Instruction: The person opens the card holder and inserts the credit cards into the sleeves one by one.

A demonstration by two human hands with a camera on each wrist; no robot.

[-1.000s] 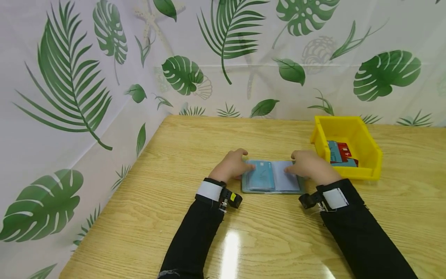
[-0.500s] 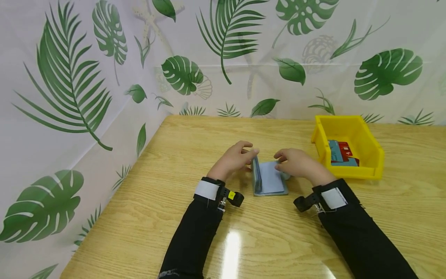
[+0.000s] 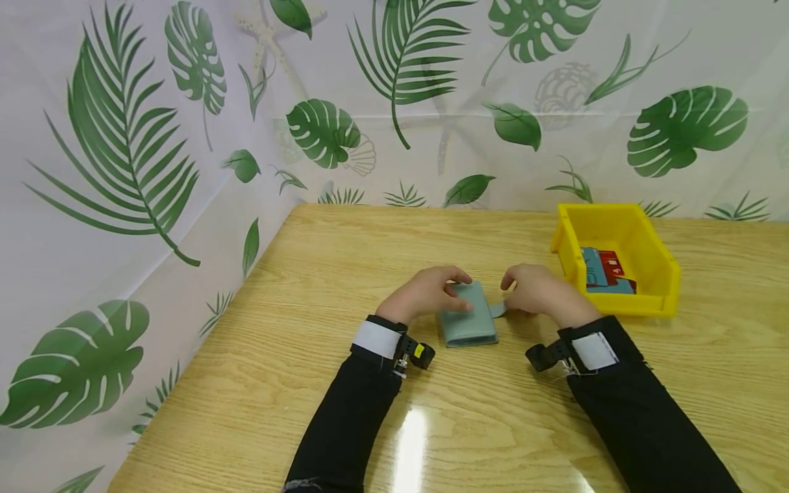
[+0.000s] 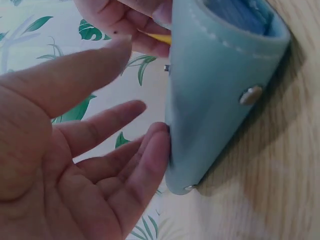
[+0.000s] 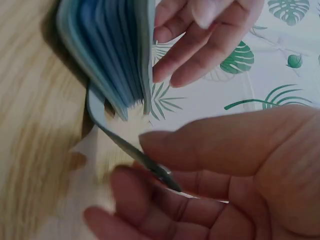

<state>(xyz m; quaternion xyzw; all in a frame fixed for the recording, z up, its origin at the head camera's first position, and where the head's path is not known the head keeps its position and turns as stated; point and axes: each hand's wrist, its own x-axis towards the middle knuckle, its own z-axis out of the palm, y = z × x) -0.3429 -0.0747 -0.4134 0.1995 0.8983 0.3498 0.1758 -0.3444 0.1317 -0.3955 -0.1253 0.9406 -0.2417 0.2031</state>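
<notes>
A pale green card holder [image 3: 470, 327] lies folded on the wooden table in the head view. Its cover, with stitching and a metal snap [image 4: 251, 95], faces the left wrist camera. My left hand [image 3: 425, 296] is over its left side, fingers loosely bent, with fingertips resting on the cover. From the right edge a short closure strap [image 5: 122, 142] sticks out. The thumb and fingers of my right hand [image 3: 537, 291] pinch the strap's end. Between the covers, several blue-tinted sleeves [image 5: 107, 45] fan slightly apart in the right wrist view.
A yellow plastic bin [image 3: 662, 301] stands at the back right, close behind my right hand. Blue and red cards [image 3: 607, 268] lie inside it. The wooden table [image 3: 345, 239] meets a leaf-patterned cloth [image 3: 431, 150] at the back and left.
The card holder lay spread flat, showing a blue card. My left hand has folded its left half over to the right, so the outer cover now shows. My right hand has come to the strap.
</notes>
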